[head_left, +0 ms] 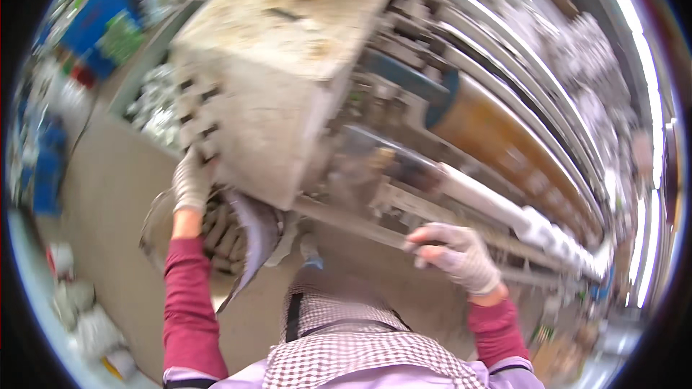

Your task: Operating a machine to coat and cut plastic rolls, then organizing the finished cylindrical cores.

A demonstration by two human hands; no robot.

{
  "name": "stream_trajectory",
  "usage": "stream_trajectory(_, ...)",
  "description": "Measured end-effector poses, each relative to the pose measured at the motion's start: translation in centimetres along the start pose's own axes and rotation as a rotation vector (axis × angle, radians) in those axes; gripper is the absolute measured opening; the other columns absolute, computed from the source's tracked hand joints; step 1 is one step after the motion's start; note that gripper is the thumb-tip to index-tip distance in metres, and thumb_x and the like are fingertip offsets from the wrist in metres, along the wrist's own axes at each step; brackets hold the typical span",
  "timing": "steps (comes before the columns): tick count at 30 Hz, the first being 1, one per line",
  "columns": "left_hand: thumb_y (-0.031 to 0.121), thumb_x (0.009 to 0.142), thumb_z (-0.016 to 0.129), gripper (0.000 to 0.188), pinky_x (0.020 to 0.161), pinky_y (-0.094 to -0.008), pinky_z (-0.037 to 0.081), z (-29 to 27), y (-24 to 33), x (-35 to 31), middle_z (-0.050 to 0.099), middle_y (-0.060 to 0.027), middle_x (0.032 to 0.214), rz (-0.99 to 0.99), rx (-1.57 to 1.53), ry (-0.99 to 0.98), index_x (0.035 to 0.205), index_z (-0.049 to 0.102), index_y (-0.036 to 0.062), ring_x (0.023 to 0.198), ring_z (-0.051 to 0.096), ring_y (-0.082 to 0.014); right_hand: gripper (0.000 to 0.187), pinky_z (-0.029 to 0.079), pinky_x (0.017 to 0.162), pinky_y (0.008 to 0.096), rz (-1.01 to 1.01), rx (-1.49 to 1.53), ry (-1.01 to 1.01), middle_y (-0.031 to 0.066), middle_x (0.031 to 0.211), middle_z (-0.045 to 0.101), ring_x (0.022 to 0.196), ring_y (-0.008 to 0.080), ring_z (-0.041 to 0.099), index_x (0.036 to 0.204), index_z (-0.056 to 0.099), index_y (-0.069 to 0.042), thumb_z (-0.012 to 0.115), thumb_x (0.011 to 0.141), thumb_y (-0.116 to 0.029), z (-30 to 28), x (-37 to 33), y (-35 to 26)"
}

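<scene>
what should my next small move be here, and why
Probably ease the right hand back a little: it hangs half-curled near the white roller, blur hides whether that turns, and the left hand is at the side of the pale housing.

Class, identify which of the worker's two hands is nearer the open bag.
The left hand: its wrist overlaps the open bag in the picture, whereas the right hand is well away, below the long white roller.

Apron's (346,360) brn & wht check (sm sqs), sleeves (192,302) dk red.
</scene>
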State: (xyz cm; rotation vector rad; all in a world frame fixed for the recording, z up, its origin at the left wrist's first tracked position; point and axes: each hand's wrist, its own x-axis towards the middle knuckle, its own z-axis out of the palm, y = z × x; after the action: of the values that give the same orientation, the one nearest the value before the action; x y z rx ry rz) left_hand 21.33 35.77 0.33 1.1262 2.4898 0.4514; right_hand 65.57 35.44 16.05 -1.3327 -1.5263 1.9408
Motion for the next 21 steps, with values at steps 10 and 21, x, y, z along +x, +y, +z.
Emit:
stream_trajectory(10, 0.007, 0.080, 0.069, 0.029, 0.083, -0.0362, 0.049, -0.3, -4.0, -0.2, 0.066, -0.0169, 0.106, 0.372, -0.019, 0.373, 0.107, 0.059, 0.0023, 0.094, 0.063, -0.0286, 0.042, 0.053, 0.075, 0.0305, -0.134, 0.560, 0.596, 0.0083, 0.105, 0.065, 0.088, 0.0163, 0.063, 0.125, 0.054, -0.003, 0.063, 0.091, -0.025, -2.7, -7.8, 15.3)
stream_trajectory(21, 0.009, 0.067, 0.071, 0.059, 0.091, -0.0446, 0.045, 3.9, 29.8, -22.6, 0.060, -0.0159, 0.113, 1.560, 0.166, 0.157, 0.122, 0.052, 0.0088, 0.104, 0.057, -0.0339, 0.059, 0.048, 0.087, 0.0397, -0.667, 0.272, 1.167, 0.0116, 0.110, 0.056, 0.102, 0.0268, 0.055, 0.126, 0.042, -0.005, 0.067, 0.087, -0.039, -8.6, 3.9, 11.1)
